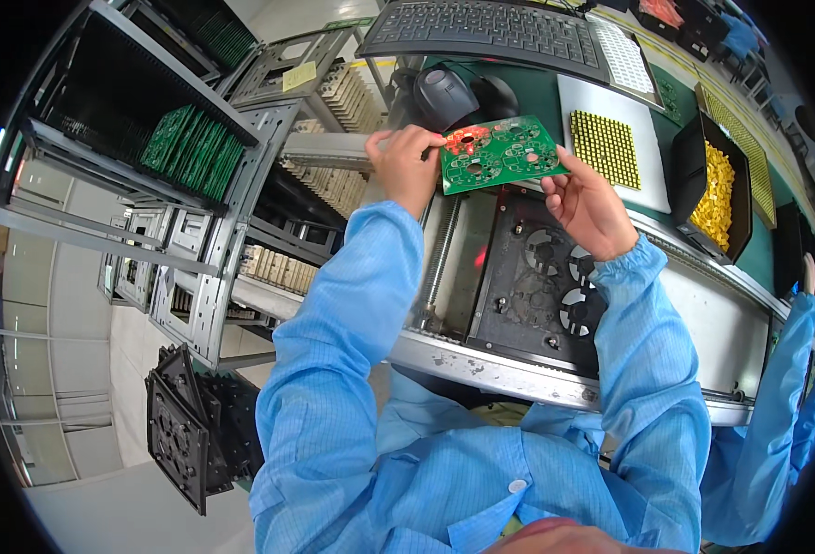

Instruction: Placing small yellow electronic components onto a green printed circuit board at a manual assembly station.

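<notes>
Between my two hands a green circuit board [500, 157] with several round holes is held up, slightly tilted. My left hand [406, 164] pinches its left edge, and my right hand [592, 205] grips the right edge with the thumb on top. Red light falls on the board's upper left corner, close to a black handheld barcode scanner [445, 96]. Below the board, a black fixture plate [539, 286] with round cut-outs rests on the metal conveyor rails [481, 362]; my right forearm hides part of its right side.
A keyboard [486, 39] lies at the back. To the right are a tray of small yellow-topped parts [605, 148] and a black bin [744, 198] of yellow pieces. A rack of green boards [186, 152] stands left, with black fixtures [186, 425] below. Another person's blue sleeve [786, 388] shows far right.
</notes>
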`<state>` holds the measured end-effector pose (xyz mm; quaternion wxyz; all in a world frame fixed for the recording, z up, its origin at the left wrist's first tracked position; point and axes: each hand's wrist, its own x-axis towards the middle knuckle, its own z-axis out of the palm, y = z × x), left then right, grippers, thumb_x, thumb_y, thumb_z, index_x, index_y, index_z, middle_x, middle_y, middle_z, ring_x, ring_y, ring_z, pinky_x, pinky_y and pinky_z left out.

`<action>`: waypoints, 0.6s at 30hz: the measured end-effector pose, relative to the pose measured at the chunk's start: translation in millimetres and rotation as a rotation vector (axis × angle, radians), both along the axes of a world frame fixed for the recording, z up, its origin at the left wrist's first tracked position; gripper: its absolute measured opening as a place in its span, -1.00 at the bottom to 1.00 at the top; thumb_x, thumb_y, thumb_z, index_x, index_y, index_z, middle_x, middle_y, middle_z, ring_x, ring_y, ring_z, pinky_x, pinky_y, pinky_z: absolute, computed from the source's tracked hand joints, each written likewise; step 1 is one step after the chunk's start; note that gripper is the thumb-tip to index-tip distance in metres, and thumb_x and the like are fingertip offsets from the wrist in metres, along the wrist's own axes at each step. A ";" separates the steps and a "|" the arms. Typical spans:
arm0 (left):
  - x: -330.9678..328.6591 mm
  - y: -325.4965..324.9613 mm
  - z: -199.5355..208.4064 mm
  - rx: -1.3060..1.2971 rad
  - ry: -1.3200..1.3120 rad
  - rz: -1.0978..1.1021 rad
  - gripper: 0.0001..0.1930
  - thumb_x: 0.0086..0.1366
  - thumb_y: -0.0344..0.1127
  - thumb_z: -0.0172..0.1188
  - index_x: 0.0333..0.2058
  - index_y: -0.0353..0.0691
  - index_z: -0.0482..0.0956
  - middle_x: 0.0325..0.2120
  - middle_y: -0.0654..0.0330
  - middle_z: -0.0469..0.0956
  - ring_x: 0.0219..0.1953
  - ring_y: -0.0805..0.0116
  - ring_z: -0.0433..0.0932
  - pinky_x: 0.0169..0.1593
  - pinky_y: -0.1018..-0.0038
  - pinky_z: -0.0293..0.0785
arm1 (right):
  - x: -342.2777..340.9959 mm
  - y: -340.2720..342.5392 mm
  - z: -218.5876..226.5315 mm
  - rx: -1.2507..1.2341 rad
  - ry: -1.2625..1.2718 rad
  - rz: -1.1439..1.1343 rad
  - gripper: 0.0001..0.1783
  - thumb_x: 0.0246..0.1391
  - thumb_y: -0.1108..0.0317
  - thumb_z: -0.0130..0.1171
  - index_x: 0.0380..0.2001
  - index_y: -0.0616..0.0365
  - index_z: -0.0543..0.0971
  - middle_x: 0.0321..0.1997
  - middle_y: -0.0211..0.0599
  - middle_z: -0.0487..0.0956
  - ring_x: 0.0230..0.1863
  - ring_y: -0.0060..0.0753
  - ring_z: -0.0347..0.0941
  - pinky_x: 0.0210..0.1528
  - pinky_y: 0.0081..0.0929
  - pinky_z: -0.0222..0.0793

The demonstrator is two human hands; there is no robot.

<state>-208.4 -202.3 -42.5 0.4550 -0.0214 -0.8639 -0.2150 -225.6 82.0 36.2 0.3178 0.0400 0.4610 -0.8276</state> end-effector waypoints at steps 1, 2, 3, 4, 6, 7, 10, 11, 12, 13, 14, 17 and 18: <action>2.1 -1.7 -1.9 0.009 -0.004 0.007 -0.86 0.11 -0.41 0.46 -0.40 0.04 0.72 -0.35 0.46 0.71 -0.20 0.43 0.66 0.22 0.26 0.18 | -1.2 -3.9 0.4 -0.050 -0.051 0.019 -0.69 0.47 0.13 0.21 0.02 0.14 0.59 -0.17 -0.47 0.65 -0.23 -0.59 0.57 -0.29 -0.70 0.53; 4.6 -3.4 -3.9 0.019 -0.018 -0.011 -0.88 0.13 -0.37 0.47 -0.37 0.04 0.72 -0.36 0.45 0.70 -0.20 0.43 0.66 0.22 0.27 0.18 | 1.5 -6.8 0.9 -0.040 -0.054 0.025 -0.69 0.47 0.13 0.21 0.02 0.14 0.59 -0.17 -0.47 0.65 -0.23 -0.59 0.57 -0.29 -0.70 0.53; 6.1 -5.1 -6.2 0.030 -0.032 -0.029 -0.88 0.15 -0.33 0.48 -0.35 0.03 0.72 -0.36 0.44 0.70 -0.21 0.44 0.65 0.22 0.27 0.18 | 8.8 -8.9 1.7 -0.071 -0.076 0.046 -0.69 0.47 0.15 0.22 0.04 0.17 0.58 -0.15 -0.44 0.66 -0.23 -0.59 0.57 -0.29 -0.71 0.54; 9.3 -4.1 -3.3 0.037 -0.028 -0.023 -0.88 0.15 -0.33 0.48 -0.35 0.03 0.72 -0.36 0.44 0.70 -0.21 0.44 0.65 0.22 0.27 0.18 | 19.5 -10.6 5.0 -0.104 -0.090 0.067 -0.68 0.46 0.17 0.22 0.07 0.19 0.57 -0.13 -0.41 0.66 -0.23 -0.59 0.56 -0.29 -0.73 0.55; 12.8 2.9 1.8 0.000 -0.063 -0.063 -0.83 0.20 -0.23 0.49 -0.28 0.01 0.68 -0.37 0.42 0.67 -0.23 0.42 0.65 0.21 0.26 0.18 | 36.3 -13.9 4.9 -0.087 -0.025 0.080 -0.64 0.46 0.16 0.23 0.12 0.18 0.55 -0.04 -0.42 0.65 -0.19 -0.62 0.55 -0.23 -0.73 0.55; 12.4 2.5 -0.1 0.005 -0.060 -0.057 -0.83 0.20 -0.23 0.49 -0.28 0.01 0.68 -0.37 0.42 0.67 -0.23 0.42 0.65 0.21 0.26 0.18 | 45.8 -22.3 7.9 -0.002 0.107 0.060 -0.63 0.46 0.15 0.24 0.14 0.16 0.54 0.00 -0.45 0.64 -0.17 -0.63 0.54 -0.19 -0.72 0.55; 11.5 -0.2 -5.5 0.033 -0.139 -0.026 -0.80 0.23 -0.26 0.45 -0.24 0.03 0.59 -0.31 0.42 0.61 -0.15 0.36 0.61 0.22 0.16 0.18 | 50.0 -36.3 0.6 0.123 0.307 0.060 -0.56 0.43 0.14 0.29 0.21 0.10 0.47 0.08 -0.51 0.60 -0.14 -0.63 0.54 -0.07 -0.68 0.53; 11.3 -1.6 -6.2 0.011 -0.139 -0.002 -0.79 0.24 -0.28 0.44 -0.25 0.02 0.55 -0.32 0.41 0.59 -0.16 0.35 0.59 0.20 0.16 0.19 | 50.0 -41.7 -1.3 0.157 0.357 0.024 -0.52 0.42 0.15 0.30 0.24 0.11 0.44 0.08 -0.51 0.60 -0.13 -0.62 0.54 -0.06 -0.65 0.53; 11.3 -3.0 -6.8 -0.010 -0.141 0.023 -0.78 0.25 -0.30 0.43 -0.26 0.01 0.50 -0.33 0.40 0.57 -0.16 0.33 0.58 0.19 0.16 0.20 | 49.5 -45.4 -3.5 0.191 0.407 -0.011 -0.48 0.41 0.15 0.31 0.27 0.11 0.40 0.07 -0.51 0.60 -0.12 -0.61 0.54 -0.05 -0.62 0.53; 10.1 -3.7 -7.6 -0.008 -0.137 0.026 -0.78 0.25 -0.30 0.43 -0.26 0.01 0.50 -0.33 0.40 0.57 -0.16 0.33 0.58 0.19 0.16 0.20 | 48.2 -47.7 -5.8 0.196 0.427 -0.012 -0.44 0.39 0.21 0.33 0.30 0.12 0.36 0.09 -0.48 0.59 -0.10 -0.58 0.55 -0.03 -0.57 0.53; 8.8 -3.7 -8.5 -0.032 -0.087 0.041 -0.77 0.26 -0.29 0.43 -0.30 -0.02 0.48 -0.36 0.40 0.55 -0.23 0.33 0.58 0.18 0.18 0.20 | 47.4 -51.0 -8.1 0.197 0.431 -0.008 -0.44 0.39 0.21 0.33 0.30 0.12 0.36 0.09 -0.48 0.59 -0.10 -0.58 0.55 -0.03 -0.57 0.53; 6.9 -7.9 -9.8 -0.032 -0.022 0.078 -0.76 0.27 -0.31 0.43 -0.33 -0.05 0.46 -0.39 0.40 0.53 -0.29 0.33 0.57 0.16 0.21 0.19 | 46.1 -62.3 -15.5 0.189 0.511 -0.065 -0.43 0.37 0.24 0.35 0.30 0.15 0.36 0.12 -0.44 0.58 -0.09 -0.55 0.57 -0.03 -0.53 0.53; 6.3 -10.0 -9.9 -0.009 -0.010 0.096 -0.77 0.27 -0.32 0.42 -0.32 -0.04 0.46 -0.39 0.39 0.53 -0.28 0.33 0.57 0.16 0.20 0.19 | 44.6 -65.7 -17.9 0.181 0.534 -0.091 -0.41 0.35 0.27 0.37 0.30 0.16 0.35 0.13 -0.42 0.58 -0.09 -0.54 0.58 -0.04 -0.53 0.54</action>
